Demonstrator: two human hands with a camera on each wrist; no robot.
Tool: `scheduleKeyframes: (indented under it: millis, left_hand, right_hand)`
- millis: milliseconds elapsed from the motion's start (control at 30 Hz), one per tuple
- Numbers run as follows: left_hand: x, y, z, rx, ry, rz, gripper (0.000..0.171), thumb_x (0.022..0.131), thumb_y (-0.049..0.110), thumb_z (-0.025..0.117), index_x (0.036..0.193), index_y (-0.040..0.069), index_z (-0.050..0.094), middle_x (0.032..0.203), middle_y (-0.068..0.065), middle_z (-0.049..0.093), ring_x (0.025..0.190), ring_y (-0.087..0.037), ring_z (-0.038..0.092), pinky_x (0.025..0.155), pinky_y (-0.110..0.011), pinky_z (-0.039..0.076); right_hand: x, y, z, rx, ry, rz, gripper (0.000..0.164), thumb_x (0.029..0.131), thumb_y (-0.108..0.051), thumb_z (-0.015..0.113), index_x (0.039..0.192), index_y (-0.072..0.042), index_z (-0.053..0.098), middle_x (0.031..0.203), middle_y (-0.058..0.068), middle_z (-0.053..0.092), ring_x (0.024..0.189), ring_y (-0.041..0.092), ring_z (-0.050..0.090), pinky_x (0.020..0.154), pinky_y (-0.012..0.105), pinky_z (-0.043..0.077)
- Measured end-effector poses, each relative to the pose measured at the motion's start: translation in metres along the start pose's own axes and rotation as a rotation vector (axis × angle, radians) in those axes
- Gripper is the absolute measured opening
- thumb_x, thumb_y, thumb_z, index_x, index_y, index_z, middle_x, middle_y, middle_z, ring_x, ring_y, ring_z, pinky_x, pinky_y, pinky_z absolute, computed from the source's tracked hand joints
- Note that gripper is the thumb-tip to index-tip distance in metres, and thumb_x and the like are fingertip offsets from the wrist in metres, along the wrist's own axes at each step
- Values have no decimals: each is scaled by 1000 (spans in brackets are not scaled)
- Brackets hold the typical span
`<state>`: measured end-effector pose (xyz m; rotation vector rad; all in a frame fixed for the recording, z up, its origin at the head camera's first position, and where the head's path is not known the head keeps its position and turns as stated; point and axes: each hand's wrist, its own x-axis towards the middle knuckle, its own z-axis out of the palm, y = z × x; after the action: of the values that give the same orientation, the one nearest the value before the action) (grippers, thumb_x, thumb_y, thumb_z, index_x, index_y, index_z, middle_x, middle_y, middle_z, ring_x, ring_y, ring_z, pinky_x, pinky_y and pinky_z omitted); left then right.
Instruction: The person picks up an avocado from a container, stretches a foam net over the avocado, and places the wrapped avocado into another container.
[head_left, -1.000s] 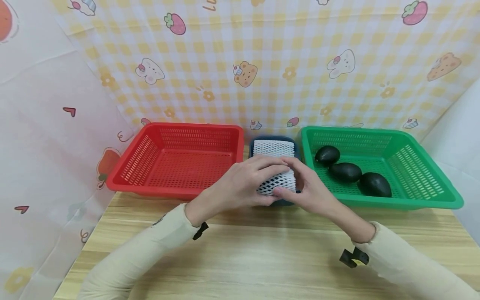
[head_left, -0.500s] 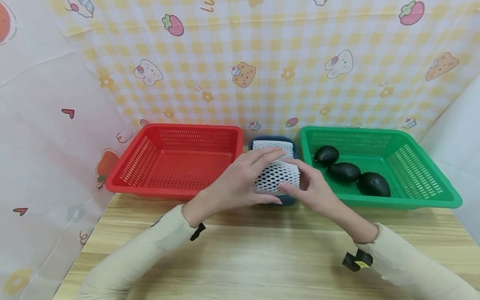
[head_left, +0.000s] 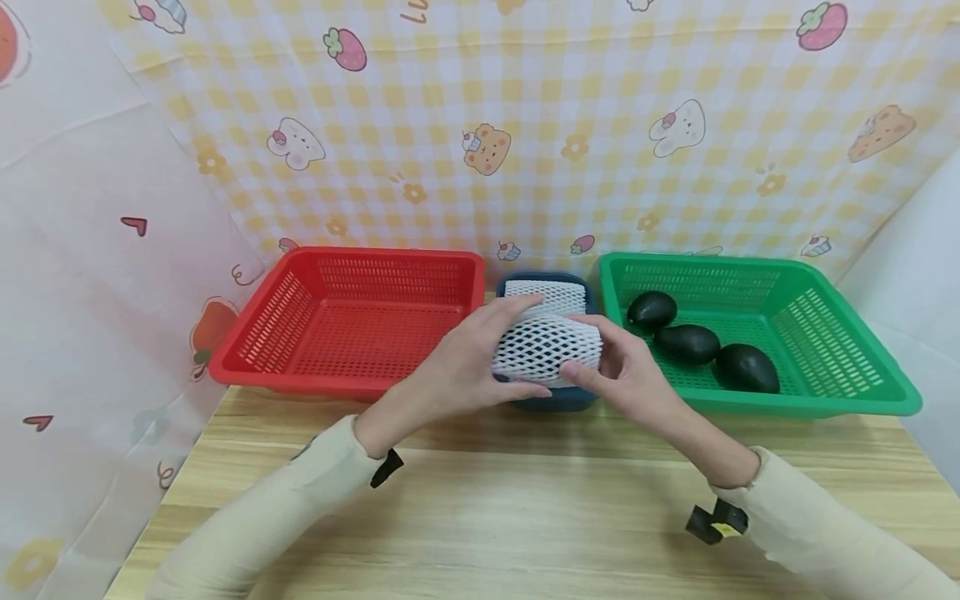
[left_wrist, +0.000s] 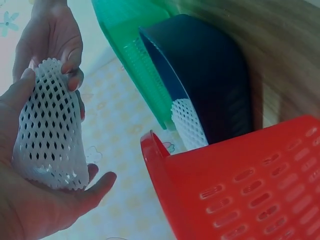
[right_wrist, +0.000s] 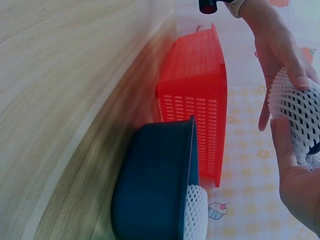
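A white foam fruit net (head_left: 547, 350) is held up between both hands over the small dark blue basket (head_left: 558, 400); something dark shows through its mesh. My left hand (head_left: 461, 358) cups the net's left end, fingers over the top and thumb along the lower side. At the other end my right hand (head_left: 637, 375) pinches it, thumb in front and fingers behind. In the left wrist view the net (left_wrist: 50, 125) bulges between the two hands. Another white foam net (head_left: 558, 292) lies in the blue basket behind, also seen in the right wrist view.
A red perforated basket (head_left: 352, 379) stands left of the blue one. To the right, a green basket (head_left: 825, 406) contains three dark avocados (head_left: 686, 343). All stand on a wooden table (head_left: 480, 508) against a yellow checked cloth (head_left: 420, 100).
The held foam net has shifted left into the left hand and shows more of its side. The left hand has drawn leftward and spread wider; the right hand keeps its pinch.
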<state>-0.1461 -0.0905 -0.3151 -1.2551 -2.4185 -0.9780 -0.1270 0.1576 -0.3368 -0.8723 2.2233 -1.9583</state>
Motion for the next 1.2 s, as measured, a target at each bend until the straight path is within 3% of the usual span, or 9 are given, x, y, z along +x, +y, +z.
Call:
scheduleKeyframes:
  millis: [200,433,900,1033,1200]
  left_hand:
    - [-3,-2,0,-155,11,-32,86,76,30,92,147,10,47,136,-6,54,118,-15,52,87,-26,53]
    - [-5,-1,0,-333,68,-103,84,75,21,93,146,13,49,134,-2,56,117,-15,53,87,-30,55]
    - [-7,4,0,-405,87,-174,81,76,17,91,145,16,50,135,-1,54,119,-16,51,89,-33,54]
    - [-8,3,1,-446,76,-204,78,77,16,90,145,18,51,135,0,54,119,-17,51,88,-34,55]
    - [-9,-1,0,-487,72,-190,76,77,14,90,143,17,52,135,1,54,120,-18,52,87,-35,56]
  right_hand:
    - [1,-2,2,36,-4,0,52,94,2,70,142,1,49,129,18,51,105,33,60,83,39,57]
    - [1,-5,4,51,-4,-31,54,92,4,71,141,2,48,128,19,50,105,31,60,82,39,58]
    - [0,-10,5,61,-3,-66,52,90,4,74,136,8,48,124,21,52,97,30,64,81,39,58]
    - [-1,-11,3,-1,-20,-8,53,91,4,73,138,2,49,127,18,52,98,31,64,81,39,58]
    - [-4,-12,-8,-97,-86,56,56,94,-1,72,144,-7,48,132,14,55,106,31,65,84,39,57]
